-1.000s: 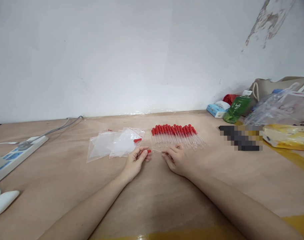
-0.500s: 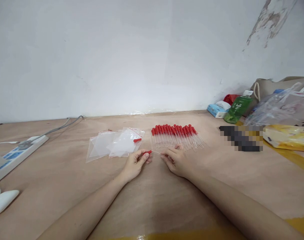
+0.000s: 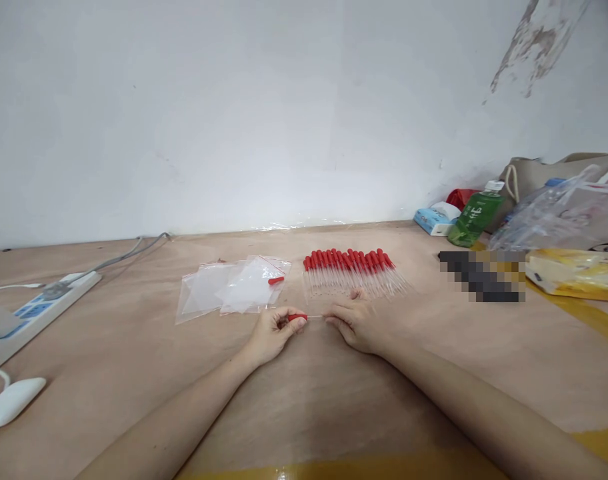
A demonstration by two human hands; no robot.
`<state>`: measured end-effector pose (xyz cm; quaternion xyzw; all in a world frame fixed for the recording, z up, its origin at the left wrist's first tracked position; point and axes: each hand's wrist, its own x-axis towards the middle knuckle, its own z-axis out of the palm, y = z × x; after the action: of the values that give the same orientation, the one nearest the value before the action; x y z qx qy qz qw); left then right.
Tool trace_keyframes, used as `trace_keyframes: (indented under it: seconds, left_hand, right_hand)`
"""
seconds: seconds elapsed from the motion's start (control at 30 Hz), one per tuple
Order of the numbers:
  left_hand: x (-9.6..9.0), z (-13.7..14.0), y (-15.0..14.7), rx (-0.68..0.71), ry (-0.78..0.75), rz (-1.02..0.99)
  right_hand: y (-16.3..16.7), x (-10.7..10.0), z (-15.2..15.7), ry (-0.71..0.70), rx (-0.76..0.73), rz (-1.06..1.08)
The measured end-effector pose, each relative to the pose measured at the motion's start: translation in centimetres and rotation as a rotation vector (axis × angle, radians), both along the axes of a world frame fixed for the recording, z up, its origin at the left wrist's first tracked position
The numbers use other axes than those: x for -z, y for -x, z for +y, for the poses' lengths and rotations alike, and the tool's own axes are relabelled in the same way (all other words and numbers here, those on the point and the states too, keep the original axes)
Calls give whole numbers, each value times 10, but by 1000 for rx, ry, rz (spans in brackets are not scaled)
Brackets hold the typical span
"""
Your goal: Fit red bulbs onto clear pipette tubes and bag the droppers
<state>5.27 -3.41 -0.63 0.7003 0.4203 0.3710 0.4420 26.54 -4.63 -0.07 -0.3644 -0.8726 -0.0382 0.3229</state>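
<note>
My left hand (image 3: 274, 333) pinches the red rubber bulb (image 3: 297, 317) of a dropper. Its thin clear tube (image 3: 315, 317) runs level to the right, into the closed fingers of my right hand (image 3: 351, 322). The tube's far end is hidden by those fingers. Just beyond my right hand lies a row of similar droppers (image 3: 347, 263), red bulbs away from me and clear tubes towards me. Clear plastic bags (image 3: 204, 290) overlap on the table behind my left hand, with one loose red bulb (image 3: 276, 281) on top of them.
At the left are a white power strip (image 3: 59, 307) and a white mouse-shaped item (image 3: 17, 402). To the right stand a tissue pack (image 3: 434, 219), a green bottle (image 3: 478, 217), plastic bags (image 3: 554, 210) and a yellow packet (image 3: 579, 275). A dark pixelated object (image 3: 479, 277) lies before them.
My left hand has come slightly lower towards me with the bulb, so the dropper now lies nearly level. My right hand has barely moved. The view has shifted a little.
</note>
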Motion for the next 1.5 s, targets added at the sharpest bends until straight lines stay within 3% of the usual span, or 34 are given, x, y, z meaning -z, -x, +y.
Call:
trace_keyframes:
  seconds: [0.23,0.5,0.6,0.73,0.8,0.87,0.97,1.03,1.27,1.5]
  left_hand:
    - [1,-2,-3,-3,3,-11]
    - [6,-2,0,22,-142,135]
    - [4,3,3,-12,-283,219]
    - [-10,19,17,-105,-646,379]
    - [-13,30,25,-196,-792,440]
    - [-12,41,32,-261,-852,491]
    - [-1,54,39,-270,-841,599]
    - [6,58,41,-252,-800,658]
    - [6,54,40,-232,-693,651]
    - [3,53,40,-201,-622,616]
  right_hand:
    - [7,2,-2,-15,40,16]
    - [7,3,0,2,52,-34]
    - [8,-2,-1,-5,72,-76]
    - [8,-7,-2,46,189,-17]
    - [7,-7,2,178,310,141]
    - [6,-6,10,401,367,349]
    - [10,-9,27,708,346,524]
    - [18,-14,40,751,411,509]
    - [72,-26,71,513,728,188]
    - [100,-20,80,447,752,-31]
